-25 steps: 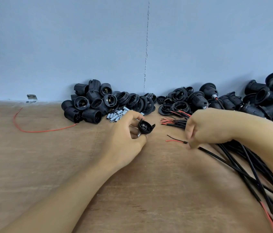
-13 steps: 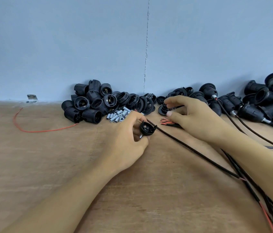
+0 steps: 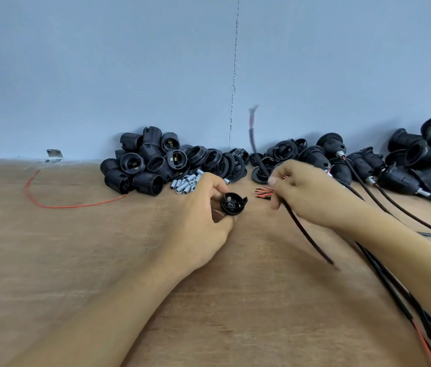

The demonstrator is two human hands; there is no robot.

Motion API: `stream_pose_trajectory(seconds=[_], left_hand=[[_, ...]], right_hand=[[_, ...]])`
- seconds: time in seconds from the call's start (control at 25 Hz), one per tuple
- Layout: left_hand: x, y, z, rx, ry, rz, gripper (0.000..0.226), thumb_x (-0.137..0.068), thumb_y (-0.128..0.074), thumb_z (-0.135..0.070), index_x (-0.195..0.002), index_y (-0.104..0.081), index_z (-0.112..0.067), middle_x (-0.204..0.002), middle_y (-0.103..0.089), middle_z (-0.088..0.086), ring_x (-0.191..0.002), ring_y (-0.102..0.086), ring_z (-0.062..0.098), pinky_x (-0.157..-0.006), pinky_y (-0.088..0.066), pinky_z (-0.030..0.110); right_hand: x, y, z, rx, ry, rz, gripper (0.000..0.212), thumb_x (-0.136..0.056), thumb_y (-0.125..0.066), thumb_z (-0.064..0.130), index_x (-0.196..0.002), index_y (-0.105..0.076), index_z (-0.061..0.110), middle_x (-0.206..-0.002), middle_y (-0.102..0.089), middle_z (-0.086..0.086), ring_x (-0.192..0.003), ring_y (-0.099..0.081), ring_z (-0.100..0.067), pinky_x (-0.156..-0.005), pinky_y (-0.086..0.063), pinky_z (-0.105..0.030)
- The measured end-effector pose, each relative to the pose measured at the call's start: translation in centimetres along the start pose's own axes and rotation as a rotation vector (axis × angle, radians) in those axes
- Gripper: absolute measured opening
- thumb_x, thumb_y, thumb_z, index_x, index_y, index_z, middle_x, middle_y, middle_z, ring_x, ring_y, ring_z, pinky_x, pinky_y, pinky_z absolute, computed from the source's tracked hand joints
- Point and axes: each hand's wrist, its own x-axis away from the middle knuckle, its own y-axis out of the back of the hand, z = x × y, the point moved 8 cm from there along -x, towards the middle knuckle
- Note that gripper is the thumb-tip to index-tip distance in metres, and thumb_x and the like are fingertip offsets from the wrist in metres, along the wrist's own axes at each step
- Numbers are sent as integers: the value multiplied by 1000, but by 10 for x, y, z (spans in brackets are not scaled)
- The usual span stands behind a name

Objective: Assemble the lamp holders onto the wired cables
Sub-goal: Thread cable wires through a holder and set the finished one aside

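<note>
Lamp holder cap, black and round, is gripped in the left hand over the wooden table, with thumb and curled fingers round its rim and its hollow side facing the camera. Just right of the cap, the right hand pinches a black cable. One end hangs down toward the camera and the other rises, blurred, before the blue wall. Between the cap and the right hand lie red and black wire ends. Behind the cap and to its left are small metal threaded tubes, then a heap of black ribbed lamp holder bodies. Far left of the cap curls a loose red wire. Far right of it lie wired lamp holders.
</note>
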Motion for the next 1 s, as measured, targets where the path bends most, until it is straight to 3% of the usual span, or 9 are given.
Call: stream_pose_trajectory(seconds=[0.08, 0.16, 0.32, 0.56, 0.72, 0.84, 1.0], left_hand=[[-1, 0, -1, -18, -19, -2, 51, -84, -77, -11, -97, -46, -50, -92, -69, -21, -79, -67, -1, -75, -55, 23], [-1, 1, -4, -27, -52, -6, 47, -83, -78, -9, -100, -55, -47, -94, -70, -22, -83, -68, -2, -78, -56, 23], [-2, 1, -5, -74, -75, -20, 38, -80, -80, -6, -97, -68, -37, -85, -70, -25, -77, -64, -9, -67, -44, 4], [0, 2, -4, -60, -33, -8, 36, -81, -82, -9, -99, -67, -37, -83, -69, -21, -70, -62, -3, -64, -43, 5], [0, 2, -4, -35, -21, -12, 34, -80, -82, -10, -95, -66, -36, -79, -69, -20, -70, -61, -4, -64, -44, 6], [0, 2, -3, -21, -14, -21, 32, -80, -82, -10, -96, -67, -33, -84, -68, -24, -70, -61, -4, -64, -45, 7], [-1, 4, -3, -10, -6, -53, 37, -79, -84, -10, -96, -64, -36, -77, -70, -18, -68, -62, -3, -64, -45, 7]], right_hand=[[-4, 11, -4, -413, -24, -119, 11, -104, -52, 21, -105, -60, 13, -69, -70, 2, -50, -48, -15, -45, -42, -28], [-6, 14, -6, -729, -22, -141, 16, -102, -56, 13, -114, -59, 3, -69, -66, -2, -52, -51, -14, -47, -49, -26], [-5, 17, -10, -997, -10, -200, 10, -101, -55, 6, -108, -58, 0, -78, -66, -6, -60, -61, -14, -62, -59, -29], [-1, 28, -10, -968, 67, -350, 4, -103, -53, 7, -106, -55, 6, -78, -67, -4, -63, -64, -15, -67, -60, -29], [3, 33, -2, -850, 155, -384, 5, -103, -54, 10, -107, -56, 12, -80, -67, -3, -68, -67, -17, -69, -59, -27], [5, 33, 1, -848, 185, -391, 6, -102, -54, 10, -107, -56, 13, -79, -68, -3, -67, -67, -16, -69, -58, -26], [7, 36, 5, -858, 238, -414, 8, -101, -55, 11, -107, -57, 15, -79, -69, -1, -67, -68, -17, -68, -58, -26]])
